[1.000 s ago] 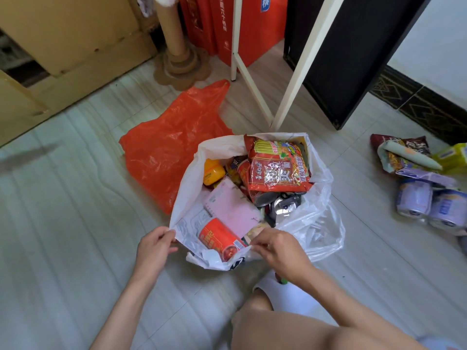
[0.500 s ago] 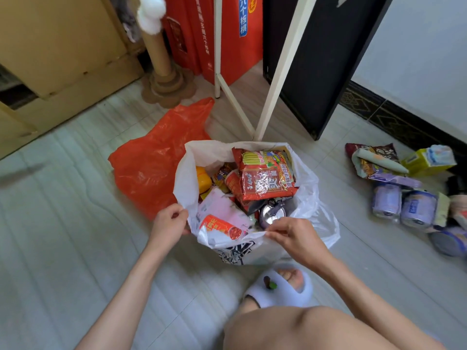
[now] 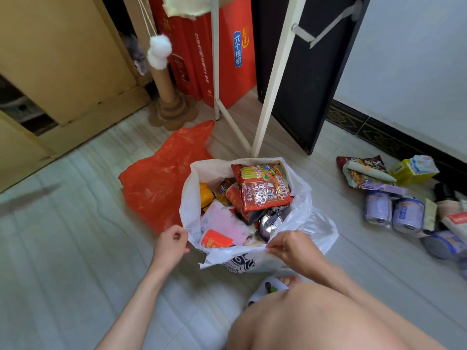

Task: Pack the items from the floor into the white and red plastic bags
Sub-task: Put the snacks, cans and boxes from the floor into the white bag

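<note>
Nearest to us, our bare knee [image 3: 316,322] fills the lower right, and a pale slipper [image 3: 267,290] peeks out just beyond it on the grey, wood-grain floor [image 3: 75,248]. Our left hand [image 3: 170,245] pinches the near-left rim of the white plastic bag [image 3: 298,218] between curled fingers and thumb, and our right hand [image 3: 294,248] pinches the near-right rim the same way, so the mouth stands open between them. The bag sits on the floor directly ahead of us. Inside we see a pink packet [image 3: 225,221], an orange-red tub [image 3: 216,242], a silver can top [image 3: 271,222], a yellow container [image 3: 206,197], and a big red snack packet [image 3: 262,189] propped at the back. Just beside the white bag, on its left and touching it, the red plastic bag [image 3: 156,183] lies flat and crumpled.

Well apart to the right, unpacked goods lie along the wall: two lavender cans [image 3: 394,213] on their sides, a brown snack bag [image 3: 364,165], a yellow box [image 3: 414,170], and more packets that we cannot make out at the edge.

Farther off, two white frame legs [image 3: 275,79] stand behind the bags, with a black panel [image 3: 310,72] and red cartons [image 3: 227,54] beyond. A cardboard scratching post [image 3: 165,89] with a dangling white pompom [image 3: 159,51] stands to the left, beside a tan cabinet [image 3: 63,54]. A pale wall with dark patterned skirting [image 3: 366,127] closes the right side.
</note>
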`<state>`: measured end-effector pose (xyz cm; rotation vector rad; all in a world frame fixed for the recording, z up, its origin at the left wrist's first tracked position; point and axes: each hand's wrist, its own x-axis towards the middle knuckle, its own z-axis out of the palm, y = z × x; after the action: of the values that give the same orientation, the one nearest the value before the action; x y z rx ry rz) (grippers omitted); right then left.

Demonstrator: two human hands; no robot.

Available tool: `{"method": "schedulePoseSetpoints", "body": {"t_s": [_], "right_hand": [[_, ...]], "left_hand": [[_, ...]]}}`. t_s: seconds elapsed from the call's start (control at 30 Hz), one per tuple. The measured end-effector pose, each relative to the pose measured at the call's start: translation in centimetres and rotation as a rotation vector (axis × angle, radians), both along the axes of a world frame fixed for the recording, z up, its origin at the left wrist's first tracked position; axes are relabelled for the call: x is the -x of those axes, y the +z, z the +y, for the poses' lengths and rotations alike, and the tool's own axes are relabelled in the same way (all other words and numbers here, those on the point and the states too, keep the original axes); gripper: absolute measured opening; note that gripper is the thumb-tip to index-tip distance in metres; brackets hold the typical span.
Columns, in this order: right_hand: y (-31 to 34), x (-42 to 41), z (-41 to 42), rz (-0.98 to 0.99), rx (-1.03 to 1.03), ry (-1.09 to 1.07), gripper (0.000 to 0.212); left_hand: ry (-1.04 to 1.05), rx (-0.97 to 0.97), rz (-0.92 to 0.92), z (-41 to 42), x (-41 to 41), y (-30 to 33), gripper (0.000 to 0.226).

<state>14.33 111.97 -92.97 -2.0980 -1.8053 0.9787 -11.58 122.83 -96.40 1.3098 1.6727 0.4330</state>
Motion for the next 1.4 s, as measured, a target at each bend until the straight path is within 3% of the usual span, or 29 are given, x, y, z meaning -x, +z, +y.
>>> {"method": "schedulePoseSetpoints", "body": {"t_s": [0.5,0.7,0.9,1.17,1.4], "right_hand": [[-3.1,0.8,-1.1,-0.1,-0.112,0.097,0.021],[-5.1,1.2,-2.4,-0.128,-0.051,0.206,0.028],[-4.2,1.5,-2.0,-0.117,-0.184,0.173,0.018],[-1.2,0.2,-1.6,-0.192,-0.234,0.172,0.03],[6.9,-6.8,-1.8,-0.43,-0.306,0.131,0.058]], "left_hand": [[-0.002,-0.038,0.197,-3.0,0.8,-2.0,0.019],[-0.066,-0.048,0.219,-4.2,1.1,-2.9,0.017],[-0.095,-0.095,0.223,-4.6,1.9,-2.8,0.008],[-0.605,-0.32,0.496,-4.7,-0.1,-0.4,0.051],[-0.902,-0.714,0.442,-0.6,-8.6,8.2,0.061]]}}
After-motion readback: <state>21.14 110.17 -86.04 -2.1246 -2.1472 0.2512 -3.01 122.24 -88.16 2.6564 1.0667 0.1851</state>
